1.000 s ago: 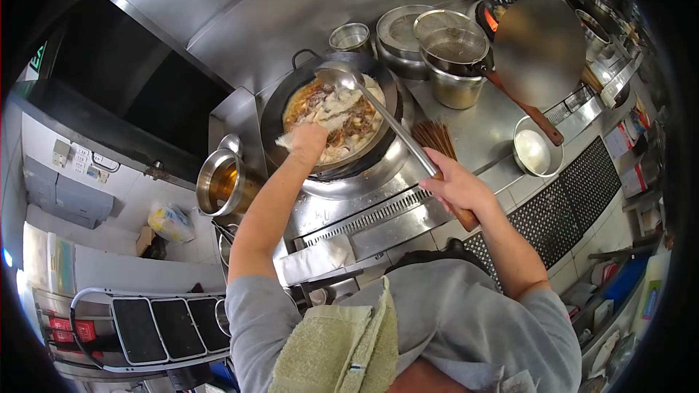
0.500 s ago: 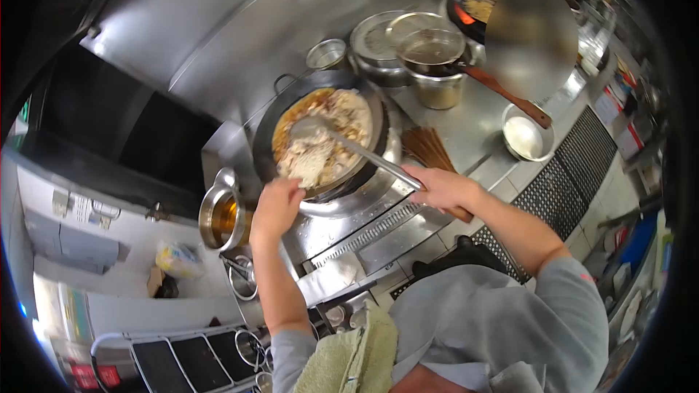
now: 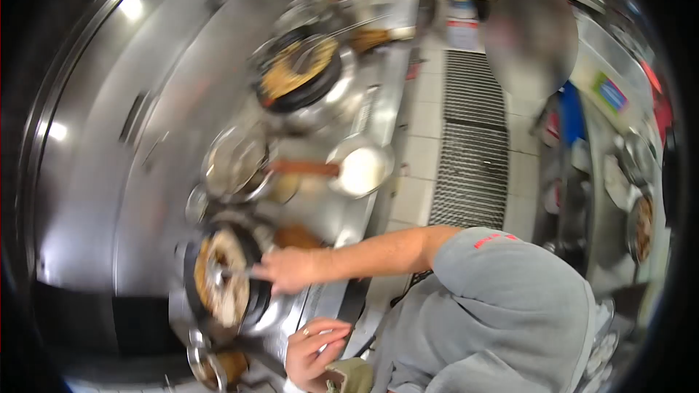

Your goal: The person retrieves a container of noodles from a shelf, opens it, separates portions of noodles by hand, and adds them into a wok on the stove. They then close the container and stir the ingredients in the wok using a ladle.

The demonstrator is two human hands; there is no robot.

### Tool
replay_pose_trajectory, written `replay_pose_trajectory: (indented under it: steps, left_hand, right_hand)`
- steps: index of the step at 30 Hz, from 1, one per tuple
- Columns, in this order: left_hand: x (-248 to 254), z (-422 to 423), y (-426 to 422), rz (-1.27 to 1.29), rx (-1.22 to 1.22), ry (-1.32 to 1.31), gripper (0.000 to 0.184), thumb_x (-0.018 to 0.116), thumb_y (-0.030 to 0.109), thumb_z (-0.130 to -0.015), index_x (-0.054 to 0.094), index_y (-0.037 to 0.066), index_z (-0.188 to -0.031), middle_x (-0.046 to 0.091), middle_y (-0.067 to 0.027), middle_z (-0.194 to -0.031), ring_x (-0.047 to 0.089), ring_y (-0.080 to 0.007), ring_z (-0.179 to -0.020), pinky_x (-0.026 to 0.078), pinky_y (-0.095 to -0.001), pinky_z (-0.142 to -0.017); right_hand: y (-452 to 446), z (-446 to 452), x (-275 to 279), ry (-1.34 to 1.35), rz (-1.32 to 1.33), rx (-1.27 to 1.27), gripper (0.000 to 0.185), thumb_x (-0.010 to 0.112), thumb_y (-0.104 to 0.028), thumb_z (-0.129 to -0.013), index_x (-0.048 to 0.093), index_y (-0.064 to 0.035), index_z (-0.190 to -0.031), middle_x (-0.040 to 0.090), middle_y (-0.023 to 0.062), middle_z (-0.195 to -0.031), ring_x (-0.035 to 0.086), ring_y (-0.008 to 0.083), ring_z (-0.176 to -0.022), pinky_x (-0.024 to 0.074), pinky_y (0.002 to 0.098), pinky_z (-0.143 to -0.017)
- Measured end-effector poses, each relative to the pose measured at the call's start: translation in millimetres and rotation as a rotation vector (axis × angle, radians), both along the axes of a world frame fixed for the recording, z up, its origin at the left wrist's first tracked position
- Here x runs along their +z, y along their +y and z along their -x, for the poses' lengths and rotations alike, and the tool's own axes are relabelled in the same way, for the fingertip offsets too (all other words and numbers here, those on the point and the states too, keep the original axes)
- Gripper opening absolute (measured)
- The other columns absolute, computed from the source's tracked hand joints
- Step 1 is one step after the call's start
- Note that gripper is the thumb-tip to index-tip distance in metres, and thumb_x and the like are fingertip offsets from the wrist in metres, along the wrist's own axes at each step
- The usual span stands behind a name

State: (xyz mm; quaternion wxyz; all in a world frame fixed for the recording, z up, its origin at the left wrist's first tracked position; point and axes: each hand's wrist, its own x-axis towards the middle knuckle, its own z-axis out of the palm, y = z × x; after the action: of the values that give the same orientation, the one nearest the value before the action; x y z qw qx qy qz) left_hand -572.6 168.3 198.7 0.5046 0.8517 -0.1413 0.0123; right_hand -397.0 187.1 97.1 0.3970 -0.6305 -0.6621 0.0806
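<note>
My right hand is wrapped round the handle of the metal ladle, whose bowl rests in the food in the near wok. My left hand is off the wok, in front of the stove edge near my body, its fingers apart and nothing seen in it. Pale pieces and brown liquid fill part of the wok. A strainer on a pot and a bowl of white contents sit beyond it; a wooden handle reaches between them.
A second wok with yellowish food stands further along the counter. At the lower left is a metal pot. Black slotted matting runs along the floor, and shelves with containers stand at the right.
The view has swung strongly to the right. My left hand has drawn back from the wok toward my body and opened. My right hand still holds the ladle in the wok.
</note>
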Motion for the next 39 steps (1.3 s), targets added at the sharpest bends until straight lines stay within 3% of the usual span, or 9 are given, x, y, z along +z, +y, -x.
replay_pose_trajectory:
  steps: [5,6,10,14,20,26,28,30,39]
  left_hand:
    - [-59,-109,-62,0.151,0.235,-0.062,0.028,0.062,0.003,-0.088,0.063,0.002,-0.116,0.062,-0.0208,-0.114,0.061,-0.0335,-0.101,0.051,-0.0394,-0.085]
    - [-82,-155,-85,0.381,0.204,-0.204,0.024,0.061,-0.008,-0.086,0.064,-0.004,-0.109,0.065,-0.0152,-0.094,0.064,-0.0209,-0.083,0.052,-0.0295,-0.075]
    - [-83,-289,-187,0.292,0.161,0.053,0.023,0.057,-0.002,-0.092,0.059,-0.006,-0.115,0.065,-0.0104,-0.098,0.063,-0.0171,-0.088,0.052,-0.0291,-0.083]
    - [-81,-410,-267,-0.152,-0.370,-0.090,0.025,0.060,0.000,-0.091,0.061,-0.002,-0.116,0.067,-0.0104,-0.099,0.065,-0.0158,-0.091,0.052,-0.0274,-0.082]
    - [-117,-560,-396,0.051,-0.528,0.144,0.025,0.062,0.000,-0.087,0.064,-0.001,-0.112,0.070,-0.0129,-0.098,0.067,-0.0178,-0.084,0.053,-0.0297,-0.078]
    - [-109,-720,-578,0.256,-0.719,0.038,0.023,0.061,0.005,-0.092,0.062,-0.005,-0.112,0.069,-0.0104,-0.098,0.065,-0.0135,-0.084,0.052,-0.0265,-0.077]
    - [-105,-767,-642,0.176,-0.720,-0.225,0.022,0.064,0.007,-0.088,0.063,-0.003,-0.108,0.067,-0.0105,-0.093,0.064,-0.0175,-0.077,0.052,-0.0298,-0.072]
    - [-92,-785,-692,0.179,-0.759,-0.170,0.039,0.066,0.010,-0.087,0.055,-0.001,-0.123,0.058,-0.0176,-0.120,0.060,-0.0239,-0.102,0.052,-0.0333,-0.079]
    - [-132,-795,-760,0.276,-0.863,0.228,0.076,0.054,0.007,-0.079,0.018,-0.009,-0.145,0.041,-0.0325,-0.137,0.045,-0.0406,-0.126,0.034,-0.0430,-0.107]
  right_hand:
    - [-224,-119,-2,0.277,0.174,0.169,0.048,0.066,-0.019,-0.085,0.054,0.0006,-0.127,0.067,0.0168,-0.105,0.065,0.0335,-0.092,0.0519,0.0424,-0.078]
    - [-272,-149,1,0.329,0.331,0.104,0.045,0.066,-0.018,-0.085,0.056,0.0005,-0.125,0.069,0.0165,-0.102,0.066,0.0320,-0.089,0.0528,0.0415,-0.078]
    - [-425,-247,-44,0.494,0.089,-0.631,0.042,0.066,-0.018,-0.087,0.057,-0.0023,-0.125,0.070,0.0144,-0.093,0.068,0.0290,-0.087,0.0541,0.0375,-0.079]
    - [-590,-281,-6,0.414,-0.165,-1.106,0.042,0.064,-0.018,-0.091,0.055,-0.0003,-0.128,0.070,0.0099,-0.095,0.067,0.0186,-0.087,0.0540,0.0333,-0.080]
    - [-814,-270,30,0.598,-0.570,-1.702,0.040,0.063,-0.012,-0.090,0.057,-0.0029,-0.128,0.068,0.0054,-0.096,0.063,0.0111,-0.079,0.0536,0.0270,-0.074]
    - [-973,-329,38,0.420,0.113,-2.096,0.046,0.070,-0.012,-0.079,0.060,-0.0025,-0.123,0.068,0.0106,-0.094,0.065,0.0182,-0.082,0.0528,0.0306,-0.075]
    - [-1009,-355,28,0.383,0.443,-2.134,0.044,0.069,-0.012,-0.076,0.063,-0.0025,-0.119,0.068,0.0132,-0.092,0.066,0.0238,-0.084,0.0535,0.0348,-0.078]
    - [-1033,-372,-8,0.293,0.923,-1.825,0.060,0.077,-0.023,-0.072,0.058,-0.0060,-0.126,0.062,0.0198,-0.115,0.061,0.0322,-0.106,0.0490,0.0410,-0.091]
    - [-1025,-401,-45,0.186,1.270,-1.320,0.131,0.088,-0.052,-0.046,0.021,-0.0190,-0.153,0.024,0.0292,-0.150,0.030,0.0466,-0.137,0.0335,0.0531,-0.105]
